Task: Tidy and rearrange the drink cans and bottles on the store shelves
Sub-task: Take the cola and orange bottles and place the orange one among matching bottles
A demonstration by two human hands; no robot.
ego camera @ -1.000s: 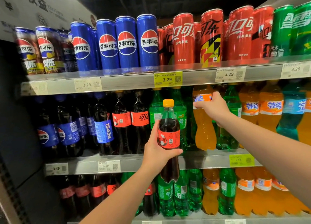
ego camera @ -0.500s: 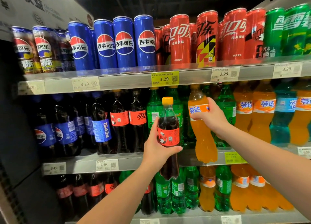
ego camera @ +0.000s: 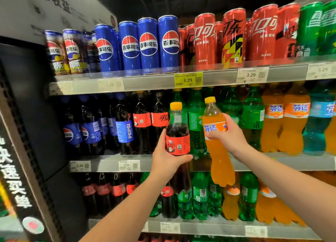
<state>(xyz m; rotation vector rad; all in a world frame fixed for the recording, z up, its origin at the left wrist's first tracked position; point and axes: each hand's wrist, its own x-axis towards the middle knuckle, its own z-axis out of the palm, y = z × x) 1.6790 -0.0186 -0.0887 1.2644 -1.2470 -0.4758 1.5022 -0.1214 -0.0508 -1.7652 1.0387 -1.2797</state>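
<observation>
Holding two bottles out in front of the middle shelf [ego camera: 272, 164], I have my left hand [ego camera: 167, 161] curled round the cola bottle [ego camera: 177, 130] at its red paper label, thumb lying across the front just under the label. It sits near the centre of the frame, long axis close to vertical, yellow cap up and rounded base down, overlapping the shelf edge. It is clear smooth plastic, dark liquid filling it to the shoulder and an empty see-through neck above. My right hand [ego camera: 231, 134] grips the orange soda bottle [ego camera: 217, 158] from its right side, fingers wrapped over the orange and blue label. That bottle stands just right of the cola, apart from it, also cap up, but tilted so the yellow cap leans left and the lobed, petal-shaped base swings right. Its waist is pinched and the plastic glossy. Behind both stand green bottles [ego camera: 251, 118] with ribbed shoulders. Across the upper part of the frame the top shelf [ego camera: 154, 81] carries tall slim metal cans: blue cans [ego camera: 149, 45] left of centre, red cans [ego camera: 204, 40] to their right. A yellow price tag [ego camera: 188, 79] is clipped to its front rail.
</observation>
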